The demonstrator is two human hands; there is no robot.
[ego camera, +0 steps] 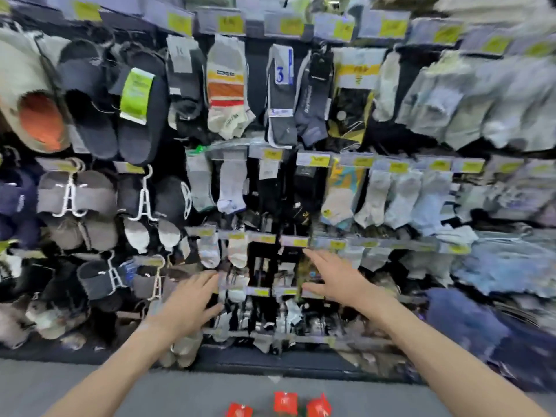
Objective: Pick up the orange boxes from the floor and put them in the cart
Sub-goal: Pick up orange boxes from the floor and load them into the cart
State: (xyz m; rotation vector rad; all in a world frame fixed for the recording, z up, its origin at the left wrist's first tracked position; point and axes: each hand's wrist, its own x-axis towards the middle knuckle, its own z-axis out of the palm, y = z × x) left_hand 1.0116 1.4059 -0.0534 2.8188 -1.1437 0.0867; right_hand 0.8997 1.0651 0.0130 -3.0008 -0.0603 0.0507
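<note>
Boxes on the floor, both hands empty and stretched out ahead

Three orange-red boxes (284, 404) sit close together on the grey floor (90, 383) at the bottom edge of view, one upright in the middle, the others tilted beside it. The left hand (188, 299) and right hand (334, 278) are held out well above them, fingers spread wide and holding nothing, in front of a rack (270, 176) hung with socks and slippers. No cart is in view. The picture is smeared, so the head seems to be moving; a hasty reach down could knock the tilted boxes over or apart, and the outstretched fingers could snag hanging socks off their hooks. With the cart unseen, a blind drop may miss it.
</note>
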